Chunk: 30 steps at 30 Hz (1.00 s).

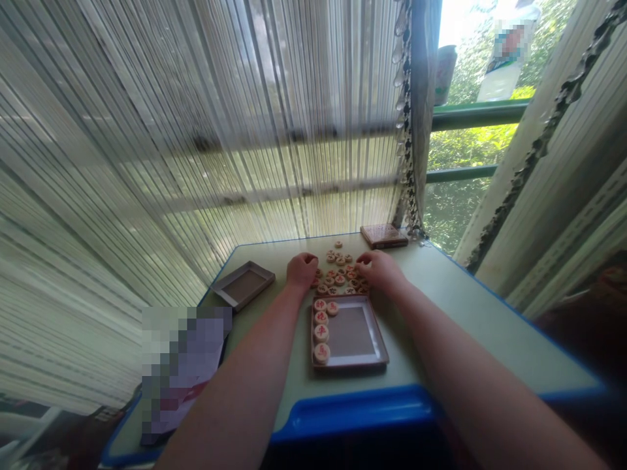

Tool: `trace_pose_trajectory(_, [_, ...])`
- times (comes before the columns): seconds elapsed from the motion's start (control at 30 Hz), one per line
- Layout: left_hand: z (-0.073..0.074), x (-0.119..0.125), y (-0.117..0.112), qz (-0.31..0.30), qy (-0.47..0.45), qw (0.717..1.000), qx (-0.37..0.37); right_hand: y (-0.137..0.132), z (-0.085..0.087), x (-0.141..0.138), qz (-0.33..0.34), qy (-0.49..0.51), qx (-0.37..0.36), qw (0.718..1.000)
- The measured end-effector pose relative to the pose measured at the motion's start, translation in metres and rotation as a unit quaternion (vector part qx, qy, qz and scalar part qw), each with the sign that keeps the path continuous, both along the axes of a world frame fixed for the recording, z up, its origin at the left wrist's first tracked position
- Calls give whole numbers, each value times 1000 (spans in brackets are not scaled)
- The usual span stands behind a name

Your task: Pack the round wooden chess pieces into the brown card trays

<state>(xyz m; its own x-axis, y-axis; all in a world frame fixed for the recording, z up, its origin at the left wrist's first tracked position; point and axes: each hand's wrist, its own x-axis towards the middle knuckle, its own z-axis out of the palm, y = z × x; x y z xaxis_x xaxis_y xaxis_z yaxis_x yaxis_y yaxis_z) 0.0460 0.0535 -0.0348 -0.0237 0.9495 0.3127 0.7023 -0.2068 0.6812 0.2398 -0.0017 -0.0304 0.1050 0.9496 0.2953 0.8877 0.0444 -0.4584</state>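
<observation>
Several round wooden chess pieces with red and dark characters lie in a loose pile on a pale green table. My left hand rests curled at the pile's left edge, fingers closed over pieces I cannot make out. At the pile's right edge, my right hand has its fingers bent down onto the pieces. A shallow brown box tray lies just in front of the pile. Several pieces stand in a column along its left side.
A second empty box half lies at the left. A folded wooden board sits at the back near the window. A blurred packet lies front left. The table has a blue rim. String curtains hang behind it.
</observation>
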Motion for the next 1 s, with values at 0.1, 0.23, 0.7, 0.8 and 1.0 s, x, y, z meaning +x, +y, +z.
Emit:
trace_pose_trajectory(0.1, [0,0,1,-7,-20,1000,-4,-6,5,-4,32,-16,-30,999])
trace_pose_trajectory(0.23, [2,-1,3,15,-84,996,-14,-9,6,-8,34,-44,-27,998])
trace_pose_trajectory(0.7, [-1,-1,7,41,-172,984,-19,-6,3,-9,69,-36,-50,996])
trace_pose_trajectory(0.8, [-3,-2,8,34,-165,985,-22,-5,1,-10,69,-1,-63,996])
trace_pose_trajectory(1.0, [7,2,0,-10,-167,985,45,-9,7,-13,49,108,-66,991])
